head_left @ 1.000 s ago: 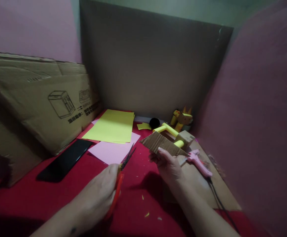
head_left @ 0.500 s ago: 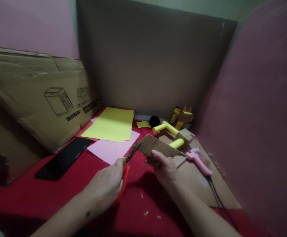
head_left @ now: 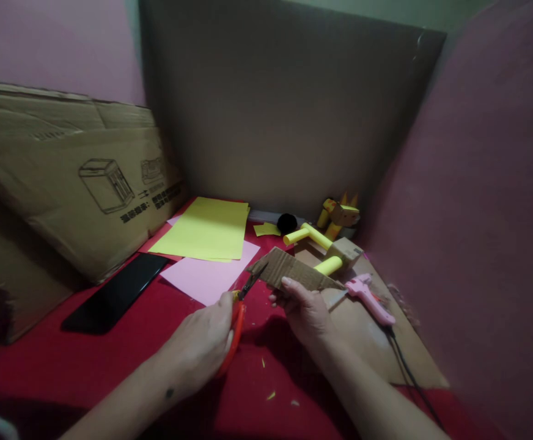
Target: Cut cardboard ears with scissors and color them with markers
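One corrugated cardboard piece (head_left: 289, 269) is held above the red-covered tabletop (head_left: 147, 379), pinched in the right hand's grip (head_left: 307, 311). The left hand's grip (head_left: 205, 337) wraps one pair of scissors (head_left: 238, 333), blades at the piece's left end. Beyond show three yellow tube sections (head_left: 328, 266) and one small box (head_left: 346, 249); rightward, one pink glue gun (head_left: 370, 299); leftward, one black phone (head_left: 115, 296).

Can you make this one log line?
left hand: holding scissors | right hand: holding cardboard piece | blades: at cardboard piece's left end | pink glue gun: on brown board
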`<state>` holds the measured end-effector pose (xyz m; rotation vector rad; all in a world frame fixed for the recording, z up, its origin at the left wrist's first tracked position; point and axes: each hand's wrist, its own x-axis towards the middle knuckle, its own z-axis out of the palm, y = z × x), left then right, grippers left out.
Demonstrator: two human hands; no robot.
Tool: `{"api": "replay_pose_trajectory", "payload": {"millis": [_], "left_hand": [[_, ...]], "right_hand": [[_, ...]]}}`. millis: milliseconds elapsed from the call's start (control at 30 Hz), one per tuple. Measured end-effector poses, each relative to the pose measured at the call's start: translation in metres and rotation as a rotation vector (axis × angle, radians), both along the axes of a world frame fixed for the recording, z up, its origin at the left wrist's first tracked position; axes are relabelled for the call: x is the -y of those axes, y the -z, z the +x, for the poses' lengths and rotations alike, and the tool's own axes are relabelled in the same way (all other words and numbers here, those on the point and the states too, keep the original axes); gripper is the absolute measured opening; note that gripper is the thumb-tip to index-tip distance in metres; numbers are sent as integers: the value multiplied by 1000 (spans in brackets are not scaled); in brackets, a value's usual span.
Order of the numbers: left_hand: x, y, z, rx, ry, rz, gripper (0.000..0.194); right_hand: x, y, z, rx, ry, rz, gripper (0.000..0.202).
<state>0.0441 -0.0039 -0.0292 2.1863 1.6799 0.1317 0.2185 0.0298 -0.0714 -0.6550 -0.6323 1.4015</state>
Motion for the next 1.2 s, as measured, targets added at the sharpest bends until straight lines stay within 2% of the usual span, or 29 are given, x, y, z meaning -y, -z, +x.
{"api": "replay_pose_trajectory", "payload": {"millis": [133, 300, 467, 567, 733, 833, 900, 1067, 1200], "left_hand": [[0, 4, -1, 55, -33, -5, 10], [-4, 8, -4, 111, -20, -87, 8], [-8, 15, -4, 85, -6, -27, 2], [-11, 24, -5, 152, -47, -12, 3], [-15, 50, -8, 470, -107, 26, 9], [-14, 57, -6, 515, -127, -19, 13], [-14, 55, -5, 514, -158, -64, 16], [-17, 40, -4, 442, -228, -180, 22], [-18, 43, 0, 463, -286, -189, 27]], "right_hand": [[0, 1, 0, 5, -15, -20, 14], [-1, 3, -1, -3, -18, -44, 15], [-2, 5, -1, -4, -18, -70, 15], [-3, 7, 0, 0, -14, -87, 16], [-6, 9, 3, 7, 1, -104, 15], [-7, 10, 2, 15, 10, -115, 16], [-6, 10, 2, 35, -11, -124, 16], [-3, 8, 1, 82, -31, -108, 19], [-3, 9, 1, 87, -41, -126, 20]]}}
